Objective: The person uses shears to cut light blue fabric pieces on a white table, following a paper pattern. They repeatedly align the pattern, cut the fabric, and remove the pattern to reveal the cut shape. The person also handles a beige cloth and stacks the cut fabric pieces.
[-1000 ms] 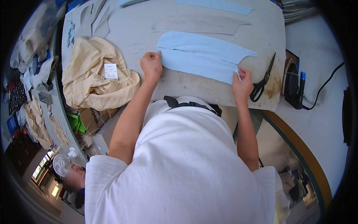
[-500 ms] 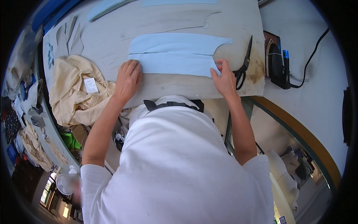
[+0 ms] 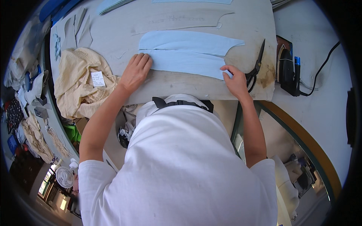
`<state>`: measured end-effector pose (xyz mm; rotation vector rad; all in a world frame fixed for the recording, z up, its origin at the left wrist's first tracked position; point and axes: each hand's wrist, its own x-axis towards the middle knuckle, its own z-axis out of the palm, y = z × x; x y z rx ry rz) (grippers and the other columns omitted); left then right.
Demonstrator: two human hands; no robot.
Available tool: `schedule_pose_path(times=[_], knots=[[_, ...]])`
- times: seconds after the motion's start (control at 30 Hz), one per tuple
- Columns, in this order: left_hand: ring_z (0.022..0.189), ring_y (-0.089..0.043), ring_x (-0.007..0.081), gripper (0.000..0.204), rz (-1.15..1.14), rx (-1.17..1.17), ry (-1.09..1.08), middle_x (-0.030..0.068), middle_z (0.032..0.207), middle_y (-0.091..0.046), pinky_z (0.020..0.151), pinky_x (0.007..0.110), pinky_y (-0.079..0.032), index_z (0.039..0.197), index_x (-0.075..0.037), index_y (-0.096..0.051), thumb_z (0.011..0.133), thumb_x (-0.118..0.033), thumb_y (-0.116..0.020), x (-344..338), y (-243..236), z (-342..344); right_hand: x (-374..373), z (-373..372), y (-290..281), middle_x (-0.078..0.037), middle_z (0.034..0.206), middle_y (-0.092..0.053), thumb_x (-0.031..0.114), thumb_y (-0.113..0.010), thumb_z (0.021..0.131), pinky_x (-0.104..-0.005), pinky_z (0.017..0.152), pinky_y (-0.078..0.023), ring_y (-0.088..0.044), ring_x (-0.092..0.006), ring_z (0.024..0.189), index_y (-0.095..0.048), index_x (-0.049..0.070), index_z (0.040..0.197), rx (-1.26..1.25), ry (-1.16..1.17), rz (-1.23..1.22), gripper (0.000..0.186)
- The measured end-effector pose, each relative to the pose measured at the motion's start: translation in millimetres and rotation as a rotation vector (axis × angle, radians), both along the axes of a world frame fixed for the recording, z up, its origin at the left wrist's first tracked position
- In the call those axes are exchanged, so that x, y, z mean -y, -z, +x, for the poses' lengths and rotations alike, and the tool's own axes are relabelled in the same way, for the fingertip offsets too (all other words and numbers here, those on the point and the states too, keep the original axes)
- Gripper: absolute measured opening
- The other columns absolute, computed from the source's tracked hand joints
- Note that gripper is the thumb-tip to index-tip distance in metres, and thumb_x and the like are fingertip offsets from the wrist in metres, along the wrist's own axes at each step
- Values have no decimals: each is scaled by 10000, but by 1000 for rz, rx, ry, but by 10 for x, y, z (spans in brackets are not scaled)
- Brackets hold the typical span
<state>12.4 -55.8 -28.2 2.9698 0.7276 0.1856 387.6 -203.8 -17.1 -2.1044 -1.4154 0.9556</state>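
Two light blue cloth panels lie along each other on the table: the far one (image 3: 184, 40) has a curved right end, and the near one (image 3: 184, 63) meets it along a wavy edge. I cannot tell whether they are joined. My left hand (image 3: 138, 72) rests on the near panel's left end, fingers bent and pressed together on the cloth; its thumb is hidden. At that panel's lower right corner, my right hand (image 3: 236, 81) holds the edge between thumb and forefinger. Black scissors (image 3: 257, 67) lie just right of my right hand, blades pointing away.
The pale worktable (image 3: 181, 83) carries a crumpled cream garment (image 3: 81, 81) with a white label at left. Beyond the panels lie a paper pattern (image 3: 181, 22) and stacked blue cloth (image 3: 113, 5). A dark iron (image 3: 286, 71) with a cord stands on the right-hand surface.
The view has shifted, so the table sits a little further right and higher. My right thumb and forefinger have come together at the cloth's corner. My left hand stays at the left end.
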Motion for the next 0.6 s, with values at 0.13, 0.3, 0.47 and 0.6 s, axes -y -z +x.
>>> schedule_pose_path(times=[0.13, 0.3, 0.47, 0.6], knots=[[1181, -528, 348, 459, -14, 83, -37, 201, 1260, -545, 1030, 468, -417, 1224, 62, -556, 782, -61, -573, -12, 103, 10, 51, 76, 124, -116, 1022, -707, 117, -619, 854, -357, 743, -510, -637, -277, 756, -689, 81, 1048, -34, -4, 86, 210], [1182, -540, 338, 461, 10, 174, -57, 167, 1275, -567, 1024, 479, -418, 1200, 43, -593, 747, -44, -595, -22, 236, -54, 23, 76, 78, -85, 927, -699, 116, -594, 874, -328, 708, -499, -625, -191, 761, -692, 69, 1045, -145, 31, 28, 203], [1130, -580, 321, 418, -122, 280, -158, 132, 1148, -642, 997, 455, -438, 1145, 15, -648, 727, 5, -637, -70, -18, 16, -74, 228, -78, -42, 855, -671, 147, -593, 908, -255, 629, -445, -562, -109, 701, -698, 14, 1004, -678, 221, -89, 194], [961, -668, 260, 265, -700, 470, -499, 96, 950, -702, 862, 386, -516, 1051, 36, -667, 797, 4, -600, -205, -198, 37, -177, 417, -187, -47, 822, -655, 179, -595, 941, -239, 607, -444, -561, -118, 669, -679, -22, 1032, -1222, 506, -223, 236]])
